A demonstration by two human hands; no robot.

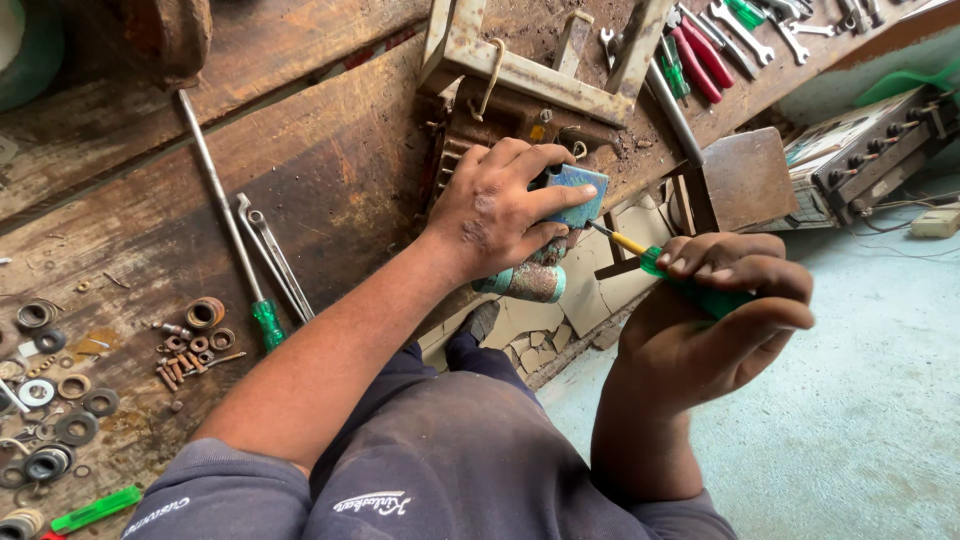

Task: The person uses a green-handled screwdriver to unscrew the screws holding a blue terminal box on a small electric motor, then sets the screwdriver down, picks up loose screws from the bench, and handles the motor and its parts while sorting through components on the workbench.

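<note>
My left hand (500,205) grips a worn blue-green metal part (575,195) at the edge of a wooden workbench (330,180); a corroded cylindrical piece (528,282) of it hangs below my palm. In my right hand (715,320) is a green-handled screwdriver (690,285). Its yellow-collared shaft (620,240) points left, and the tip meets the part under my left fingers. Both hands sit over my lap, above the bench edge.
A rusty metal frame (540,75) lies behind my left hand. A long green-handled screwdriver (228,220) and pliers (275,255) rest on the bench; washers and bolts (190,345) are scattered at left. Spanners and red-handled tools (720,40) lie top right, beside a wooden stool (745,180).
</note>
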